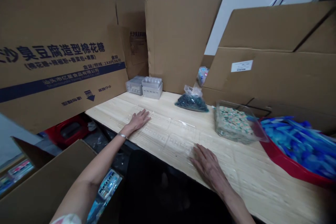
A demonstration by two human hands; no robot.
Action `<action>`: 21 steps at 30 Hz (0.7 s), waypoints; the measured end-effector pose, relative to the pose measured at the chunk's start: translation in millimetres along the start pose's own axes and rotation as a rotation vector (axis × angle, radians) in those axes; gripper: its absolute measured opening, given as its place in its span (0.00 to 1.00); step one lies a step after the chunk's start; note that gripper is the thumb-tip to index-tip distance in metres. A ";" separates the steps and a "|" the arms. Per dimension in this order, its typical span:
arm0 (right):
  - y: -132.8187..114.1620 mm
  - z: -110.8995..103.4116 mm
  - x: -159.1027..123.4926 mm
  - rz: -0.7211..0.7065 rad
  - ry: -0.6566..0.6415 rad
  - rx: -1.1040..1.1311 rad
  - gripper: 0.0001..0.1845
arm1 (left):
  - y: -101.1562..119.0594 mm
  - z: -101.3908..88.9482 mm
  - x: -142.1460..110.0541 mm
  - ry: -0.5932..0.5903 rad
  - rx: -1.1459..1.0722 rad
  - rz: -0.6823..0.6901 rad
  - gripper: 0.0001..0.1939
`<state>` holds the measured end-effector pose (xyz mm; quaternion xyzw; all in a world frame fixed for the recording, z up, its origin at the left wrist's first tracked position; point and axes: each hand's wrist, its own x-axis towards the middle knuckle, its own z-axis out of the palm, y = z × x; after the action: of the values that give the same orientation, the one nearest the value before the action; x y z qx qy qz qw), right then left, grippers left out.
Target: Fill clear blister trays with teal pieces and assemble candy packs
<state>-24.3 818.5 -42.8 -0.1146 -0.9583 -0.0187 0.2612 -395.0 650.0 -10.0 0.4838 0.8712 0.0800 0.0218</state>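
Observation:
Several clear plastic trays [181, 141] lie flat in rows on the light wooden table. My left hand [139, 119] rests palm down at the left end of the trays, its fingers stretched out and touching the plastic. On the wrist is a metal bracelet [122, 135]. My right hand [207, 161] lies at the near side of the trays, fingers extended and slightly bent over a tray's edge. Neither hand grips anything. The trays are see-through, so their exact borders are hard to make out.
Stacked clear trays [152, 87] stand at the back. A bag of dark pieces [192, 101], a clear box of small printed packets [233, 122] and a red basin [283, 162] of blue packets line the right. Cardboard boxes [181, 42] wall the table; an open carton [52, 178] sits lower left.

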 end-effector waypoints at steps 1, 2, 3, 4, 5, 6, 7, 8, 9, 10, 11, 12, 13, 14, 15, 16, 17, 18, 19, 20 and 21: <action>-0.3 -1.7 -0.3 0.004 0.001 -0.002 0.22 | 0.9 0.3 -0.1 0.018 0.000 -0.004 0.31; 0.0 -3.7 -0.8 0.010 0.006 -0.007 0.22 | 1.5 0.4 -0.1 0.042 0.006 -0.009 0.30; 0.9 -6.1 -1.2 0.016 0.013 -0.014 0.22 | 2.1 0.2 0.0 0.072 0.023 -0.014 0.30; 2.4 -9.0 -1.3 0.022 0.021 -0.020 0.22 | 3.1 -0.2 0.8 0.112 0.043 -0.019 0.29; 4.6 -12.2 -1.1 0.026 0.033 -0.028 0.21 | 4.9 -1.1 2.6 0.160 0.061 -0.027 0.28; 7.4 -15.9 -0.3 0.029 0.047 -0.037 0.21 | 8.2 -2.6 5.8 0.202 0.063 -0.030 0.28; 10.6 -20.1 1.3 0.030 0.063 -0.045 0.20 | 13.6 -4.9 10.4 0.236 0.050 -0.012 0.27; 13.9 -24.6 3.8 0.027 0.079 -0.051 0.19 | 21.5 -8.4 16.7 0.262 0.025 0.026 0.26; 17.0 -29.6 7.4 0.024 0.095 -0.054 0.18 | 32.4 -13.1 24.8 0.282 -0.008 0.087 0.26; 19.5 -34.7 12.0 0.023 0.110 -0.054 0.16 | 46.2 -19.2 34.8 0.297 -0.043 0.168 0.25; 21.1 -40.1 17.4 0.022 0.121 -0.050 0.15 | 62.8 -26.7 46.6 0.311 -0.075 0.259 0.23; 21.4 -45.5 23.2 0.020 0.129 -0.043 0.14 | 81.5 -35.3 60.4 0.328 -0.100 0.347 0.22; 20.5 -50.7 29.0 0.015 0.133 -0.034 0.14 | 101.7 -44.9 76.1 0.341 -0.119 0.425 0.21; 18.4 -55.7 34.2 0.008 0.133 -0.024 0.14 | 122.5 -55.1 93.4 0.351 -0.129 0.477 0.20; 15.3 -60.2 38.3 -0.001 0.129 -0.015 0.14 | 143.3 -65.2 112.0 0.338 -0.125 0.499 0.20; 11.6 -64.0 40.8 -0.013 0.121 -0.005 0.14 | 163.1 -74.9 131.6 0.283 -0.102 0.496 0.19; 7.6 -67.1 41.4 -0.023 0.111 0.005 0.14 | 181.5 -83.6 151.6 0.263 -0.094 0.494 0.18; 4.1 -69.2 39.9 -0.030 0.105 0.014 0.15 | 198.0 -90.7 171.4 0.253 -0.089 0.496 0.17; 1.4 -70.5 36.4 -0.035 0.106 0.024 0.15 | 212.3 -95.8 190.5 0.234 -0.082 0.492 0.15; -0.1 -71.1 30.9 -0.039 0.117 0.029 0.15 | 224.2 -98.6 208.4 0.210 -0.074 0.484 0.13; -0.2 -71.1 23.8 -0.046 0.137 0.030 0.15 | 233.8 -99.2 224.5 0.185 -0.067 0.472 0.11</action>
<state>-9.0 816.5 30.5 -0.0869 -0.9408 -0.0182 0.3272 -329.4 949.7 134.2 0.6635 0.7293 0.1556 -0.0611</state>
